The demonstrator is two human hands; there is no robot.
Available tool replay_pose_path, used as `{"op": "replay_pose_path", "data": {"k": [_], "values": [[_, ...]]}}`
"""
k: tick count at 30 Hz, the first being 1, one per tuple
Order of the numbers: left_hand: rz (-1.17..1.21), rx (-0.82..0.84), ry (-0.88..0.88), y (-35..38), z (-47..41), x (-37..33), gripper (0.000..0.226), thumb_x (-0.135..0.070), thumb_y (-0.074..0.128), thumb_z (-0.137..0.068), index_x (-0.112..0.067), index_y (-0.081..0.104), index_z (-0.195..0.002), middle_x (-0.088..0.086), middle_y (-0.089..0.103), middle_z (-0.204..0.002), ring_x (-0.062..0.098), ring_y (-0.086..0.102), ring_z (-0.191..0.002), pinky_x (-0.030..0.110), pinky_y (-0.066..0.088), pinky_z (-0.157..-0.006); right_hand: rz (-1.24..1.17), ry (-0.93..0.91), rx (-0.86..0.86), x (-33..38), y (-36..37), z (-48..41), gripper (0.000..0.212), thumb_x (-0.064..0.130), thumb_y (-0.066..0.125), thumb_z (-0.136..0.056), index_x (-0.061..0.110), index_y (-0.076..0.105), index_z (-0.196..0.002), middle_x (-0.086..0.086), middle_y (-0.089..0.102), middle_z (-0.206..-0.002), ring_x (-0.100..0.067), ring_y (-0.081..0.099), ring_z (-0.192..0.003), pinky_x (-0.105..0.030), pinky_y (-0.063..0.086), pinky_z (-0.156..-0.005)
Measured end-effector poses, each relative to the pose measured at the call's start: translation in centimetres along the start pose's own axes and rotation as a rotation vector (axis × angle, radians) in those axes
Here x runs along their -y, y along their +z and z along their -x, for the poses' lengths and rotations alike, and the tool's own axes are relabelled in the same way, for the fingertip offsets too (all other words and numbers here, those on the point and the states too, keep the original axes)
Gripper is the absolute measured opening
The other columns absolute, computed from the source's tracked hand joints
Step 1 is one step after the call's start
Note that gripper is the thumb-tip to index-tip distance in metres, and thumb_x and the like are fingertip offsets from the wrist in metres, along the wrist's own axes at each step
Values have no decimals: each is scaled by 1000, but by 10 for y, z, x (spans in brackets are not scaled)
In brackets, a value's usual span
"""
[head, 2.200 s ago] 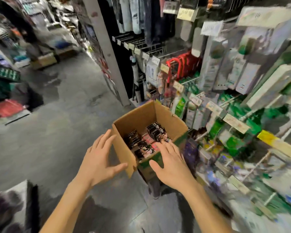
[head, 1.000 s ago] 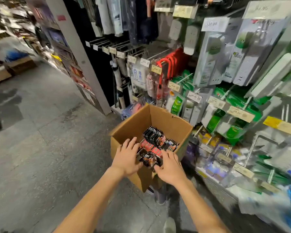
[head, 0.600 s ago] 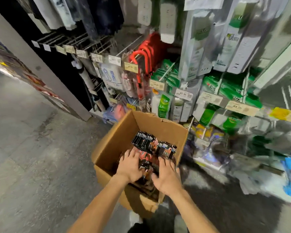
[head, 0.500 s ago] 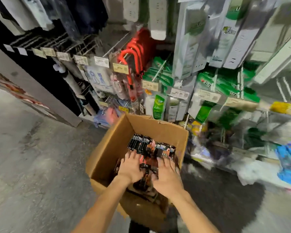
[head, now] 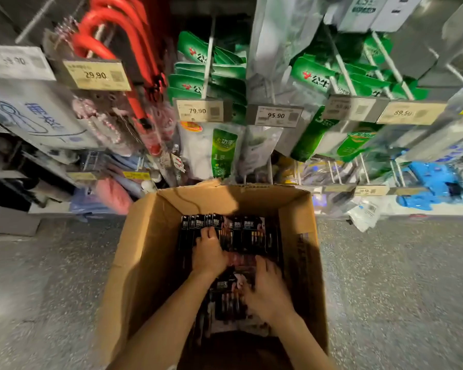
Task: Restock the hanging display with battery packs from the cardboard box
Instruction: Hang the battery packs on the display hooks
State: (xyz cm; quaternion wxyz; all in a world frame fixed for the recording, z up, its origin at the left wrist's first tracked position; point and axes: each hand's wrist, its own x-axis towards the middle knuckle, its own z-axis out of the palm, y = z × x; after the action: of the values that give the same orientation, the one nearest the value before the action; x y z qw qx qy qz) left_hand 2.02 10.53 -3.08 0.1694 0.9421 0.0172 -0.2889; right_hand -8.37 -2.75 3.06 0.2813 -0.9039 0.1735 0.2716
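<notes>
Over on the left of the hanging display (head: 207, 62), red curved tubes (head: 134, 49) are dangling behind a yellow price tag (head: 96, 75) reading 29.90. Down on the speckled floor (head: 38, 289), the cardboard box (head: 145, 263) is sitting open, right up against the racks, with both hands inside it. The left hand (head: 209, 253) is curling its fingers over the tops of the battery packs (head: 251, 233) standing upright in a row along the far side, and it is gripping a few of them. The right hand (head: 269, 292) is lying over more packs lying flat, nearer the person. It is showing up blurred, so I cannot tell whether it is gripping anything. Further right, green packets (head: 318, 78) are hanging on pegs, with blue goods (head: 433, 180) below them.
</notes>
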Motion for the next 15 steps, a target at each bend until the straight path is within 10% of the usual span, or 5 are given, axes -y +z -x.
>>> {"op": "replay_pose_path", "data": {"k": [15], "values": [[359,-142,-214,3,-17,-17,8,-18,72,-91,-10,74,-90,5,70,-102,22,68,-92,28,57,-80,-211,118,-75,3,9,18,55,35,59,-93,24,38,-142,1,40,-143,-21,41,-135,-37,43,-111]]}}
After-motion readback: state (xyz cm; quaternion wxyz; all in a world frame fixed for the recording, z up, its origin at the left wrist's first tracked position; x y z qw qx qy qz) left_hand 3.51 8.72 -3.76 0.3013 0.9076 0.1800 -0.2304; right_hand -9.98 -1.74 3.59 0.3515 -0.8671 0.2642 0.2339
